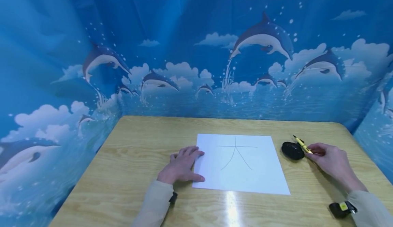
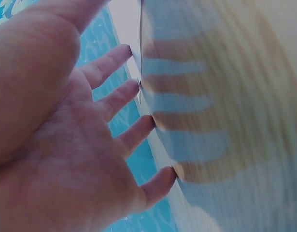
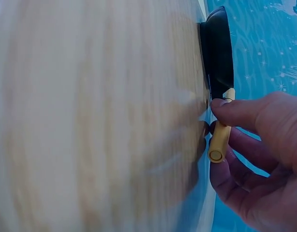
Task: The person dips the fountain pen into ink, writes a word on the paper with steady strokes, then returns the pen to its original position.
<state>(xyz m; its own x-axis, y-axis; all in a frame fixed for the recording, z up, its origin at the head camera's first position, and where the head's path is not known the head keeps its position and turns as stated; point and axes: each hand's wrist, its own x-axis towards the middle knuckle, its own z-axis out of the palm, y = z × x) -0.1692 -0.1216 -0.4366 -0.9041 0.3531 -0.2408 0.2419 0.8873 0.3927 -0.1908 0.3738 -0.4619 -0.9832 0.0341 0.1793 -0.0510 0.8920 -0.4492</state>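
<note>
A white sheet of paper (image 1: 258, 179) lies on the table, with thin dark lines drawn as a cross-stroke, a short upright and two legs spreading below. My left hand (image 1: 182, 165) rests at its left edge, thumb and fingertips on or beside the paper. In the left wrist view the spread fingers of that hand (image 2: 66, 130) reach the tabletop. To the right of the sheet, my right hand (image 1: 333, 162) pinches a yellow pen (image 1: 302, 144) with a dark tip. The pen (image 3: 219, 143) leans beside a smooth black oval object (image 1: 292, 151), whose kind I cannot tell.
The wood-grain table (image 1: 147, 135) has rounded far corners. A blue curtain (image 1: 172, 26) printed with dolphins and clouds hangs behind it and along both sides. Light glares off the tabletop below the sheet. Dark wrist devices (image 1: 340, 209) sit at both sleeves.
</note>
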